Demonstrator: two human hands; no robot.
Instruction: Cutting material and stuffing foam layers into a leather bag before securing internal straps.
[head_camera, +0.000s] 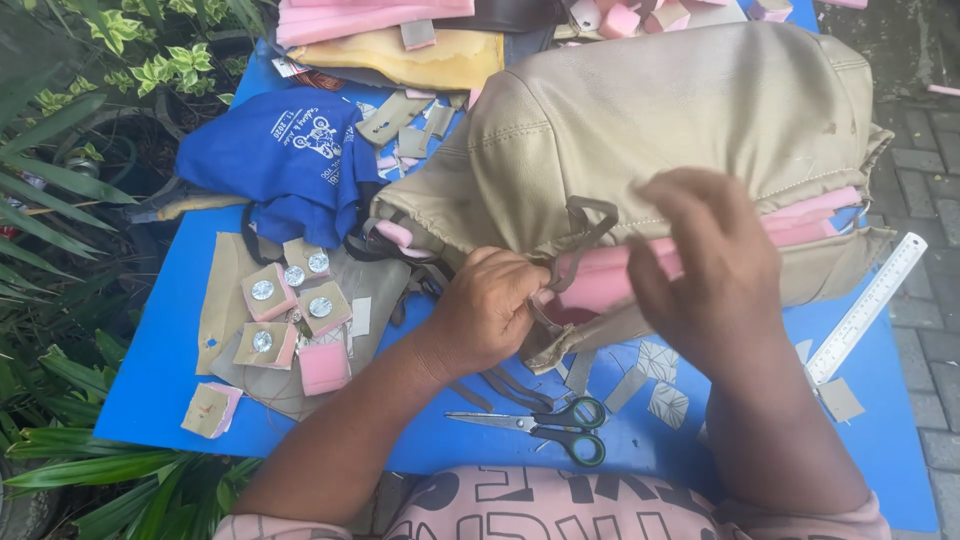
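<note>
Beige leather cushion cover (680, 110) with pink foam (610, 285) showing, on a bright blue table (160, 370), green-handled scissors (545, 425) below the cover, blue printed cloth bag (290, 150) left of it, white ruler (865, 305) right of it

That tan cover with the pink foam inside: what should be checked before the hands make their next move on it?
1. Left hand grips the cover's open edge: ok.
2. Right hand over the pink foam, blurred; whether it touches: cannot tell.
3. Strap loop hangs free at the opening, not caught under a hand: ok.
4. Scissors lie shut on the blue table, apart from both hands: ok.
5. Ruler at the table's right edge, partly overhanging it: not ok.
6. Foam fully inside the cover: not ok, it sticks out at the opening.
</note>
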